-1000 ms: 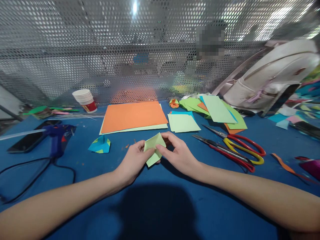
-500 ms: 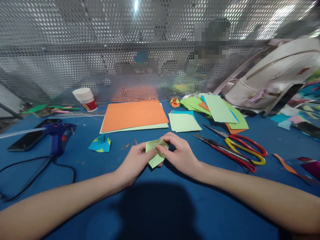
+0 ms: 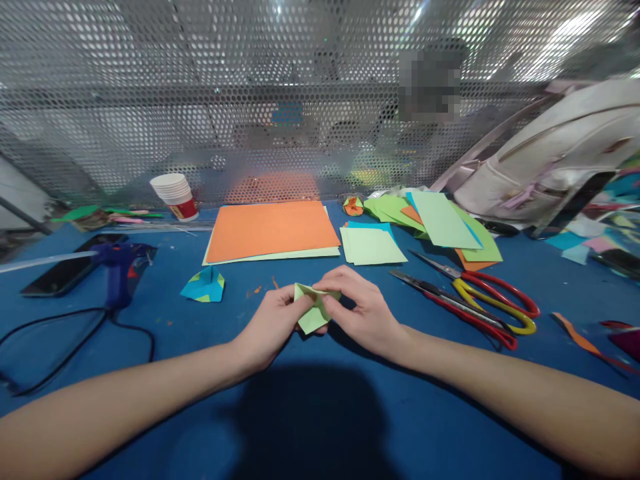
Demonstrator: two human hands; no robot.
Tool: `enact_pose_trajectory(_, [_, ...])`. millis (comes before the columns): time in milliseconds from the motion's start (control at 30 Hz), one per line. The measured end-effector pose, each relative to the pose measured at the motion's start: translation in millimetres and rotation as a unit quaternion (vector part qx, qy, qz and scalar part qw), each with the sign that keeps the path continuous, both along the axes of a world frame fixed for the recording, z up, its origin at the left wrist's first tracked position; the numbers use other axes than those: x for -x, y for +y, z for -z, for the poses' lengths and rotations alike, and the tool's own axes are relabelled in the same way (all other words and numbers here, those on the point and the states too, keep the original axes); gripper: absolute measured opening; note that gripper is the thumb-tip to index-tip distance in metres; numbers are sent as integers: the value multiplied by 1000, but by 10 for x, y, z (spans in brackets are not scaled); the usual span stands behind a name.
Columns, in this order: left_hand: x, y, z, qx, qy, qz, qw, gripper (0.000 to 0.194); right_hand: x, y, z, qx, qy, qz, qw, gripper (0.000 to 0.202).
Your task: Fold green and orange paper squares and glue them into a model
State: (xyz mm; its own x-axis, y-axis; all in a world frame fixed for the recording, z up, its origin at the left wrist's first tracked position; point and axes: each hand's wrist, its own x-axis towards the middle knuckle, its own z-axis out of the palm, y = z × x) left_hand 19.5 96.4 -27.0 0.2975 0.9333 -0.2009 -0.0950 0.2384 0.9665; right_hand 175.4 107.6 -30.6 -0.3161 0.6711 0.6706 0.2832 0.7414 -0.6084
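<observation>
A small folded light green paper (image 3: 311, 318) is held between both hands over the blue table (image 3: 200, 417). My left hand (image 3: 270, 323) pinches its left side, thumb on top and fingers partly hidden beneath. On the right side my right hand (image 3: 363, 310) grips the paper, its thumb near the centre and its index finger along the upper edge. A folded blue and green paper piece (image 3: 204, 285) lies left of my hands. Beyond them are orange sheets (image 3: 273, 230) and a stack of pale green squares (image 3: 375, 245).
Two pairs of scissors (image 3: 493, 297) lie to the right, near an orange strip (image 3: 580, 333). A blue glue gun (image 3: 119, 270) with a cable and a phone (image 3: 63, 275) sit left. Paper cups (image 3: 176, 197) and a backpack (image 3: 550, 157) stand behind.
The paper's upper part has been bent, and the right fingers have shifted along its upper edge. The whole view has moved slightly, with the background objects now a little further right.
</observation>
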Motion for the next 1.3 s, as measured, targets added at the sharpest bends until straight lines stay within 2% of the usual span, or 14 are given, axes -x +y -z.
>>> enact_pose_trajectory(400, [12,12,-9,-5,-15,15,1000,12,-39,16,48,-13,-17,-3,1000,30])
enact_pose_trajectory(533, [14,-1,-56,10,-74,21,997,20,-37,24,62,-17,-22,3,1000,30])
enact_pose_trajectory(667, [9,-9,-87,20,-114,21,993,16,-33,24,74,-25,-31,6,999,30])
enact_pose_trajectory(933, [14,18,3,-12,-44,1,999,9,-32,8,77,-34,-42,-7,999,29])
enact_pose_trajectory(1067, [27,20,6,-29,-10,-6,999,13,-50,7,56,12,-36,-6,999,26])
enact_pose_trajectory(1300, [22,-3,-87,-82,102,-28,991,22,-43,22,33,119,-25,32,992,19])
